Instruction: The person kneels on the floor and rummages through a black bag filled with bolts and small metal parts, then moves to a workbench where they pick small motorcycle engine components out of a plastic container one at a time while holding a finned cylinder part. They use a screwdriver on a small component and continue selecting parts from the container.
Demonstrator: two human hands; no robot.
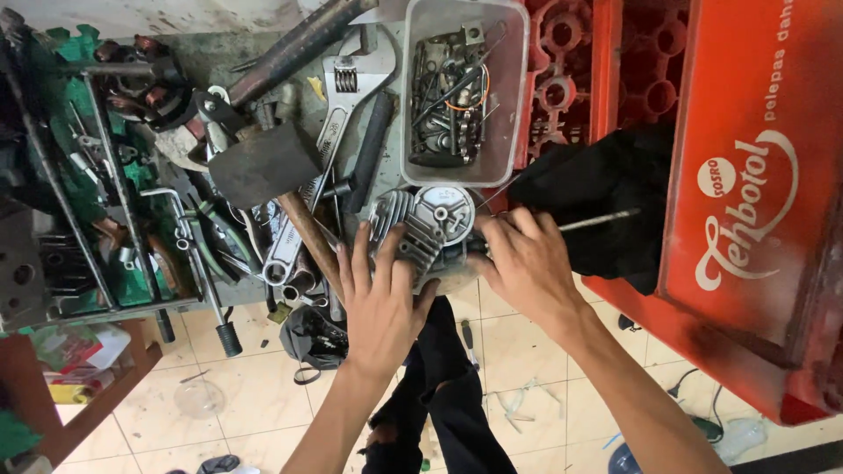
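Observation:
A grey finned metal engine part [432, 224] with a round cover lies at the bench's front edge. My left hand [379, 294] rests flat on its left side, fingers spread over the fins. My right hand [524, 257] is closed around a thin metal rod-like tool [599, 219] whose shaft points right, with the hand pressed against the engine part's right side. Where the tool's tip meets the part is hidden by my fingers.
Clear plastic tub [464, 167] of small metal parts sits behind the engine part. Left of it lie a large adjustable wrench [338, 110], a hammer [263, 162], other wrenches and a green tray [88, 184]. Red plastic crates [755, 193] and black cloth [606, 193] stand right. Tiled floor below.

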